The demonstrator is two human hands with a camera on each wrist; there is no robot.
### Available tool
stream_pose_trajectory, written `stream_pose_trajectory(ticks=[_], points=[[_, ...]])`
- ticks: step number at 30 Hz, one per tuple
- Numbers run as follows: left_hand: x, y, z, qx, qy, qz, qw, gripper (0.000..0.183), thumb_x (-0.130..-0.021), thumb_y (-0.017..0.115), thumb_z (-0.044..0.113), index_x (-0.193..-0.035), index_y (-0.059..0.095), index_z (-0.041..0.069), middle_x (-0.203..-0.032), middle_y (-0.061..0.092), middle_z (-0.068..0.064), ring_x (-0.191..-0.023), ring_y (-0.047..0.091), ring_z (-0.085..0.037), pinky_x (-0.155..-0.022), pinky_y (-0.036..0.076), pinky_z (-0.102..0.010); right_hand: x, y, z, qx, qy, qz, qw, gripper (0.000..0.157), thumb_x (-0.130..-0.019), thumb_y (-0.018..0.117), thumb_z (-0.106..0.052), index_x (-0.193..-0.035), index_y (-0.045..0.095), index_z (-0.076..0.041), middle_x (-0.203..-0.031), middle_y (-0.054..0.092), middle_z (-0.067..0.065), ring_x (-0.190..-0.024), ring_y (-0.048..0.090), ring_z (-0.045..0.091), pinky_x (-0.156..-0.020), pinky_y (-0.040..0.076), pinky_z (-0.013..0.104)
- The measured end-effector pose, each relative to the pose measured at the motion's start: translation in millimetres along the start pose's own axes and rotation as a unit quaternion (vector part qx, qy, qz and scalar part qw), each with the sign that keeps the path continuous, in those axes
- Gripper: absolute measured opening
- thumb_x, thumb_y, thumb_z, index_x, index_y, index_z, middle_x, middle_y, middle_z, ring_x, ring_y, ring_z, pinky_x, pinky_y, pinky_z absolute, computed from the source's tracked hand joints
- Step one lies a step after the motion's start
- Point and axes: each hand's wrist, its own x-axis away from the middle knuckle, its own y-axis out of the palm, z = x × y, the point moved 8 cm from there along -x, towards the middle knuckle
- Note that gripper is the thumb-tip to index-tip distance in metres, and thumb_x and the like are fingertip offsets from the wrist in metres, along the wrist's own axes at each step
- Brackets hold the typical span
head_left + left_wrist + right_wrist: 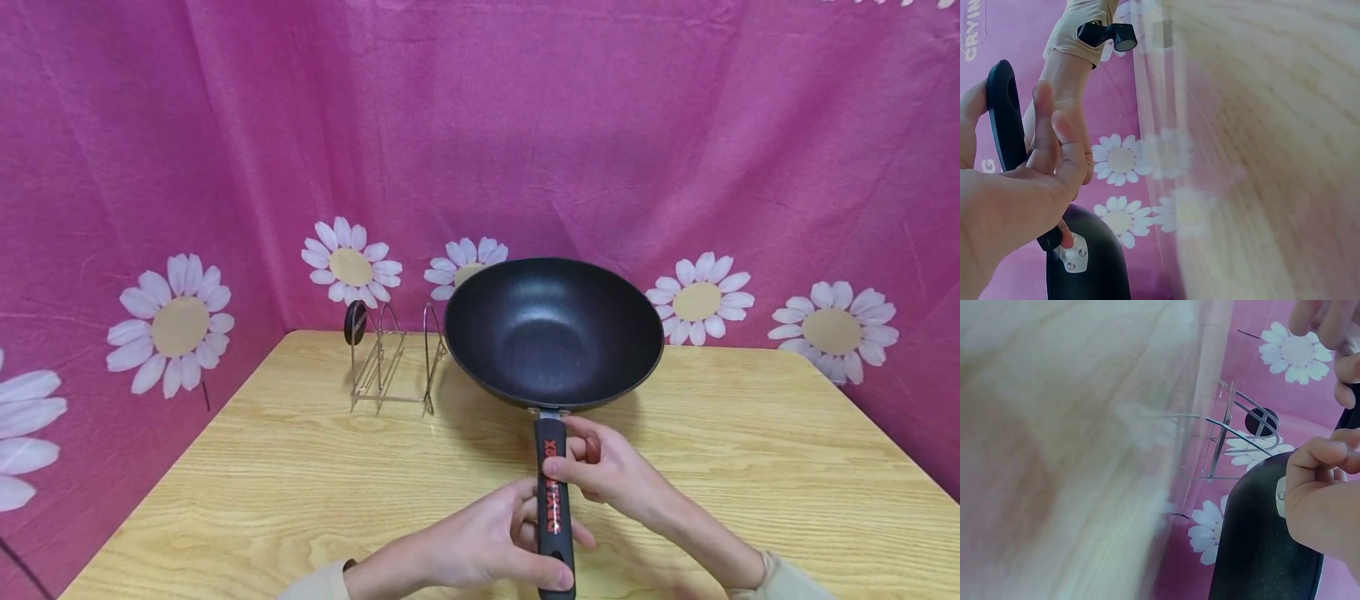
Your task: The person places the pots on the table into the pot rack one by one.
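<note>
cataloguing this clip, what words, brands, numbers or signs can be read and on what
"CRYIN", on pink daisy-print cloth, running off the left wrist view's top edge.
"G", same cloth, lower in that view.
Red lettering on the long black pan handle: partly covered by the right hand, too small to read surely.

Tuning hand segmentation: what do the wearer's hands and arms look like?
Left hand and right hand are bare, ungloved. Pale beige sleeves cover part of both forearms. A black device with a round end sits on the right one; a dark strip shows at the left one's edge.
</note>
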Motion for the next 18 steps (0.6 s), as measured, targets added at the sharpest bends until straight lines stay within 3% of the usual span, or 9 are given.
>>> stream_pose_trajectory(ticks=[4, 10, 15, 18], points=[[0.8, -0.8, 3.9, -0.013, 0.004, 0.004, 0.9999, 0.063, -0.091, 0.07, 0.008, -0.144, 0.036, 0.011, -0.128, 0.065, -0.018, -0.093, 0.069, -0.008, -0.088, 0.053, -0.024, -1, -1.0, -5, 0.008, -0.011, 0.006, 1.0, 0.056, -0.095, 0.067, -0.02, -0.139, 0.043, 0.005, -0.075, 0.061, -0.002, -0.055, 0.038, 0.006, -0.046, 0.031, 0.021], [4.1, -3.8, 12.2, -0.038, 0.009, 0.017, 0.9991, 0.065, -0.09, 0.072, 0.012, -0.144, 0.037, 0.013, -0.122, 0.069, -0.004, -0.094, 0.07, -0.009, -0.088, 0.053, -0.024, -4, -0.8, -15, 0.006, -0.045, 0.01, 0.999, 0.054, -0.094, 0.067, -0.016, -0.138, 0.044, 0.006, -0.072, 0.061, -0.005, -0.053, 0.038, 0.004, -0.045, 0.03, 0.021], [6.4, -6.0, 17.1, -0.059, 0.017, 0.027, 0.9977, 0.065, -0.089, 0.073, 0.013, -0.143, 0.036, 0.013, -0.125, 0.068, -0.011, -0.094, 0.07, -0.009, -0.089, 0.053, -0.024, -7, -0.2, -22, 0.012, -0.061, 0.012, 0.998, 0.053, -0.093, 0.068, -0.014, -0.137, 0.045, 0.005, -0.073, 0.061, -0.003, -0.053, 0.039, 0.004, -0.045, 0.031, 0.022], [9.1, -6.9, 18.4, -0.079, 0.019, 0.043, 0.9958, 0.064, -0.089, 0.074, 0.011, -0.141, 0.036, 0.015, -0.124, 0.069, -0.008, -0.091, 0.07, -0.008, -0.085, 0.053, -0.023, -8, 1.4, -25, 0.004, -0.072, 0.006, 0.997, 0.055, -0.093, 0.068, -0.013, -0.137, 0.043, 0.007, -0.074, 0.061, -0.003, -0.054, 0.04, 0.003, -0.046, 0.031, 0.02]])
